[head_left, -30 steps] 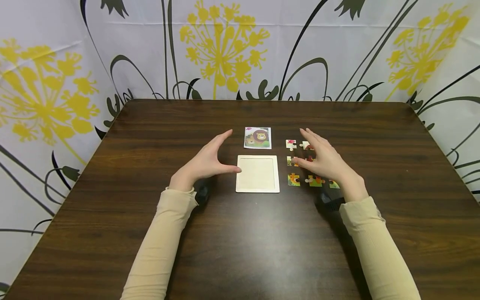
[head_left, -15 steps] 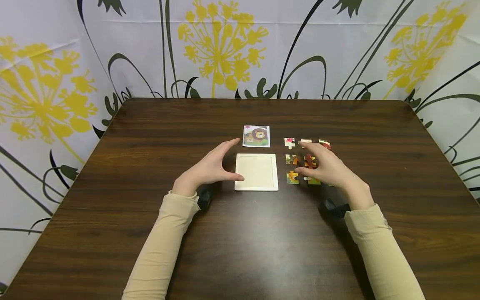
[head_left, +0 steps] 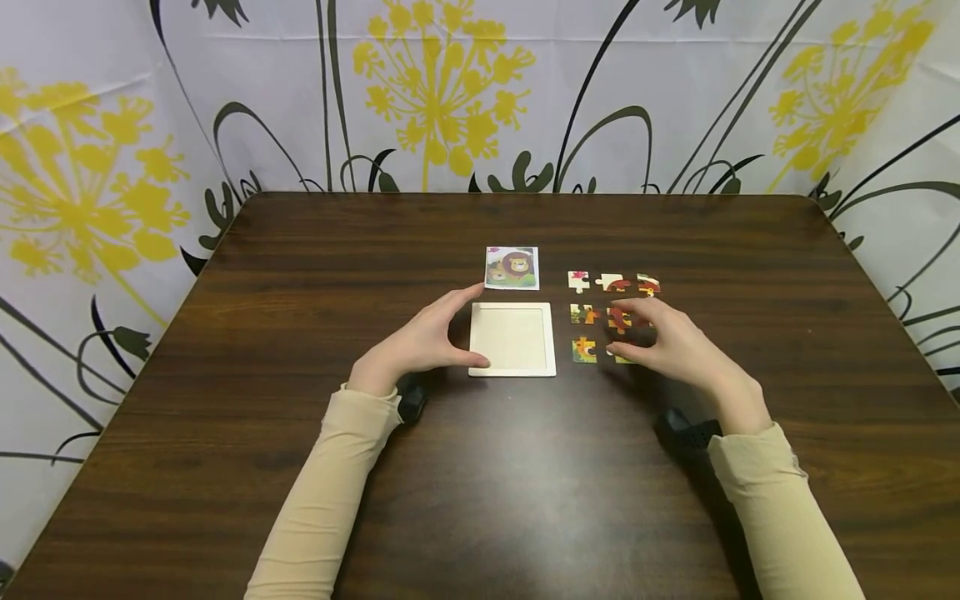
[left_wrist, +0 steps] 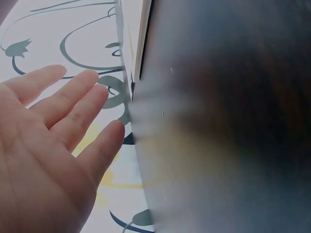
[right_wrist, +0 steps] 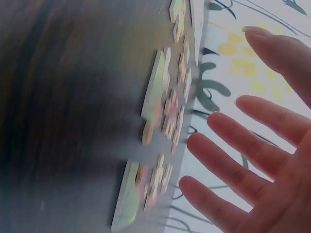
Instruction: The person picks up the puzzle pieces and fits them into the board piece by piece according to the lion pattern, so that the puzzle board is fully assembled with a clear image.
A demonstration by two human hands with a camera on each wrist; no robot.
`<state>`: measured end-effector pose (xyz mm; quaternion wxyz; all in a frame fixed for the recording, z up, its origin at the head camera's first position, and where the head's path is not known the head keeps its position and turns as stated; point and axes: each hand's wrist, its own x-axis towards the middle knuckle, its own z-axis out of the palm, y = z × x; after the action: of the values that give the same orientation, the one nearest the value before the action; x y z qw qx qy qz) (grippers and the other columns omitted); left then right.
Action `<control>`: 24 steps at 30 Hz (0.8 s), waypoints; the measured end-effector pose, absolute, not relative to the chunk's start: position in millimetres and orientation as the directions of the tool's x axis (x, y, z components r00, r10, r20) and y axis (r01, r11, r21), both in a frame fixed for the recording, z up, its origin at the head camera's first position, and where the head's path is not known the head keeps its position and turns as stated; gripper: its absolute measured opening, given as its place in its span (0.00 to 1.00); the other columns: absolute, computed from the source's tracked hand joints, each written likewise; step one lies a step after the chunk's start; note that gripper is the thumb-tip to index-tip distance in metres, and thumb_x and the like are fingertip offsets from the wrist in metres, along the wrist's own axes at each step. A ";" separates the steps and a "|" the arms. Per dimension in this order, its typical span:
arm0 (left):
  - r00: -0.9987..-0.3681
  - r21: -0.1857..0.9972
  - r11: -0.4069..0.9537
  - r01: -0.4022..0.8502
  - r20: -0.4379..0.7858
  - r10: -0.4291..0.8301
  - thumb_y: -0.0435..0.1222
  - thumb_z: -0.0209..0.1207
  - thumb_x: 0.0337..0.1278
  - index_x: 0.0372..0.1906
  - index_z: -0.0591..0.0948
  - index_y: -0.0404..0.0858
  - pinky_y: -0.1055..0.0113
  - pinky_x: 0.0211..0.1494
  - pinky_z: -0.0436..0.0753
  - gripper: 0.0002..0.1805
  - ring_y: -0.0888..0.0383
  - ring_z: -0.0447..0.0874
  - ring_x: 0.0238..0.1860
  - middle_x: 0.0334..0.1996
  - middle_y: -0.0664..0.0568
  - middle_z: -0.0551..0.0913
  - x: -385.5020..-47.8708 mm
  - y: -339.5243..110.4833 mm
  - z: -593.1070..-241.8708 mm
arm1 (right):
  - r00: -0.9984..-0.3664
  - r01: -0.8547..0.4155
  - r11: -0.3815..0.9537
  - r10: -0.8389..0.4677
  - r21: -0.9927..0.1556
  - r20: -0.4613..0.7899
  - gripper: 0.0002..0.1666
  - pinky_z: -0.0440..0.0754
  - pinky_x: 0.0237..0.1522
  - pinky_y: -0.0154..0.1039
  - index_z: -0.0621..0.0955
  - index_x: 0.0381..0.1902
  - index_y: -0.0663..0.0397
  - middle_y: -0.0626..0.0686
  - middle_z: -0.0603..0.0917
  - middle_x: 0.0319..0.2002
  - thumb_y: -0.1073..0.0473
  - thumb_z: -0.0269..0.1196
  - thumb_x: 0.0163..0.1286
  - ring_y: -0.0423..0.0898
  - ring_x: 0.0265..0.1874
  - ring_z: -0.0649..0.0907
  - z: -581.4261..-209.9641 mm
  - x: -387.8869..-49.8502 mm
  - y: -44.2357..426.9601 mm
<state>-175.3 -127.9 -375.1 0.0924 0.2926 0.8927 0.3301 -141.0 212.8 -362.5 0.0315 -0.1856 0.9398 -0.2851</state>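
Observation:
A pale square tray lies on the dark table, with a small lion picture card just behind it. The left hand is at the tray's left edge, thumb over its front left part, fingers extended and holding nothing; whether it touches the tray cannot be told. Several puzzle pieces lie in rows right of the tray. Over the right part of those rows is the right hand, thumb and fingers apart and empty, hiding some pieces. The right wrist view shows its spread fingers beside the pieces.
The brown table spreads around the tray and pieces. A white cloth with yellow flowers and dark stems hangs behind its far edge. Dark wrist-worn devices sit under both wrists.
The right hand has moved right and slightly nearer the person, uncovering pieces in the back and middle rows. The left hand has shifted slightly right towards the tray. The camera view has tilted slightly.

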 end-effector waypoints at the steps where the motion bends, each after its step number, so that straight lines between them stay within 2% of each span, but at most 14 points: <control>1: -0.811 0.642 0.611 0.464 0.029 0.585 0.43 0.74 0.37 0.72 0.55 0.34 0.49 0.71 0.62 0.56 0.46 0.59 0.70 0.69 0.41 0.62 -175.3 -127.4 -375.3 | -0.931 -0.328 0.768 -0.363 -0.550 0.049 0.36 0.74 0.55 0.58 0.71 0.61 0.62 0.62 0.76 0.57 0.55 0.69 0.57 0.61 0.53 0.76 -362.6 -139.6 215.0; 6: -0.814 0.642 0.619 0.452 0.012 0.581 0.44 0.74 0.36 0.72 0.56 0.34 0.51 0.71 0.61 0.56 0.47 0.60 0.70 0.69 0.42 0.62 -174.6 -125.4 -374.4 | -0.941 -0.305 0.780 -0.333 -0.546 0.049 0.35 0.78 0.49 0.56 0.72 0.60 0.62 0.63 0.77 0.55 0.55 0.69 0.57 0.61 0.51 0.77 -364.5 -133.8 227.5; 13: -0.809 0.629 0.628 0.458 0.003 0.587 0.44 0.74 0.37 0.71 0.57 0.34 0.50 0.71 0.61 0.55 0.45 0.60 0.69 0.69 0.42 0.63 -176.2 -123.1 -377.8 | -0.954 -0.262 0.797 -0.300 -0.544 0.021 0.35 0.77 0.48 0.58 0.71 0.60 0.64 0.65 0.76 0.54 0.53 0.68 0.58 0.60 0.49 0.78 -367.1 -126.7 246.4; 18: -0.799 0.622 0.623 0.475 0.007 0.602 0.44 0.74 0.37 0.71 0.57 0.34 0.50 0.71 0.61 0.55 0.45 0.60 0.68 0.68 0.41 0.64 -176.2 -120.8 -377.5 | -0.961 -0.250 0.803 -0.275 -0.542 0.036 0.35 0.78 0.43 0.55 0.72 0.60 0.62 0.63 0.78 0.53 0.52 0.68 0.59 0.58 0.45 0.80 -369.8 -126.2 259.1; 24: -0.790 0.622 0.619 0.479 -0.001 0.613 0.43 0.74 0.37 0.71 0.57 0.33 0.52 0.72 0.59 0.54 0.46 0.59 0.69 0.68 0.41 0.63 -176.9 -118.8 -377.5 | -0.968 -0.204 0.803 -0.249 -0.560 -0.005 0.33 0.77 0.44 0.56 0.72 0.61 0.61 0.63 0.79 0.55 0.51 0.65 0.61 0.60 0.47 0.79 -373.1 -126.4 270.9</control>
<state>-176.9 -118.8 -377.5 0.1070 0.3055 0.8933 0.3118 -126.4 270.9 -373.1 0.0390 -0.1193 0.9487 -0.2902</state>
